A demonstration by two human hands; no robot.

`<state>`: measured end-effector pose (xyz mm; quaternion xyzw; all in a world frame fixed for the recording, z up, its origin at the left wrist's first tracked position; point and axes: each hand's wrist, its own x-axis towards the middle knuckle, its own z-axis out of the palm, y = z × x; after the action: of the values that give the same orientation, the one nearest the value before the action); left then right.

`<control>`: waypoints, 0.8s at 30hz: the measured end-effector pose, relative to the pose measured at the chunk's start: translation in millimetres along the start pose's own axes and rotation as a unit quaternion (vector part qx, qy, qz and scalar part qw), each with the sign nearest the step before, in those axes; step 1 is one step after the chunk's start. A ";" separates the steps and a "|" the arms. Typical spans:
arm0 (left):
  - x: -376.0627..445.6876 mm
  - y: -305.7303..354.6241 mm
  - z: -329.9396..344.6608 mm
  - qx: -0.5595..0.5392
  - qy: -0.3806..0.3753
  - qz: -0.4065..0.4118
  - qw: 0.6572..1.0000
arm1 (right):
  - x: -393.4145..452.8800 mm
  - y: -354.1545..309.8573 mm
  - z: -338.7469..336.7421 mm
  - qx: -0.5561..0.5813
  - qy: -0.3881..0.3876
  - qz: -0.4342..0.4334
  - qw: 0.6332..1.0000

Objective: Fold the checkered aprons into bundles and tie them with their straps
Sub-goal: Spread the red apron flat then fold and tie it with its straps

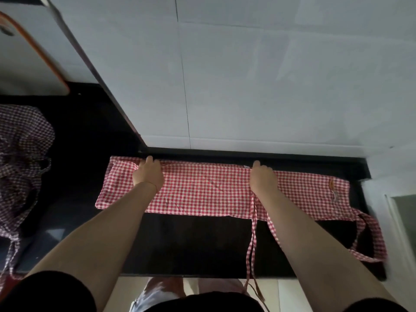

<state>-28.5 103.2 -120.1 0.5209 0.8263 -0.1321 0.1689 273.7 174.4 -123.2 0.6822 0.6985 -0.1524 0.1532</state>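
Left hand [148, 174]: palm down on the red checkered apron [202, 190], toward the left part of the folded strip; fingers curled over the apron's far edge and gripping the cloth there. A thin band shows at the wrist.

Right hand [263, 177]: palm down on the same apron, right of centre; fingers likewise bent over the far edge and clamped on the fabric. Both forearms reach in from the near side, black sleeves at the bottom of the view.

Red checkered apron: red-and-white gingham, folded into a long narrow band lying left to right on the black counter [191, 244], its far edge close to the foot of the white tiled wall [270, 75]. A small orange mark sits near its right end.

Waist straps [252, 244]: two thin red checkered ties leaving the band's near edge below the right hand, running across the counter and hanging over its near edge.

Neck loop [371, 235]: wider red checkered loop at the apron's right end, lying on the counter near its right near corner.

Dark checkered apron [20, 158]: purple-and-white gingham, heaped loose and unfolded on the counter at far left, well apart from the red one; its straps trail toward the near edge.

White board with orange rim [33, 64]: leaning at upper left, beyond the dark apron.

Containers: I cannot make out any.
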 end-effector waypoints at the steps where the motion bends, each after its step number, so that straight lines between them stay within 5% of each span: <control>1: 2.9 -0.2 1.7 0.003 -0.006 0.007 1.000 | 0.1 0.2 1.0 -0.010 0.002 0.013 1.000; 5: 7.0 -9.2 0.9 0.016 -0.034 0.032 0.999 | -10.6 -17.5 5.7 -0.122 0.053 0.027 0.991; 8: 4.6 -19.2 -1.5 0.031 -0.084 0.062 0.994 | -24.1 -57.7 12.0 -0.127 0.120 -0.085 0.981; 14: -8.8 -47.1 -7.9 0.045 -0.107 0.101 0.988 | -50.3 -167.0 33.1 -0.016 0.081 -0.295 0.952; 24: -0.5 -145.9 -5.4 0.088 -0.057 0.051 0.993 | -63.9 -221.3 48.4 -0.006 0.037 -0.257 0.966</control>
<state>-161.2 43.2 -108.8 0.5664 0.7730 -0.2250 0.1762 54.1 91.0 -139.3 0.4838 0.8565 -0.1572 0.0874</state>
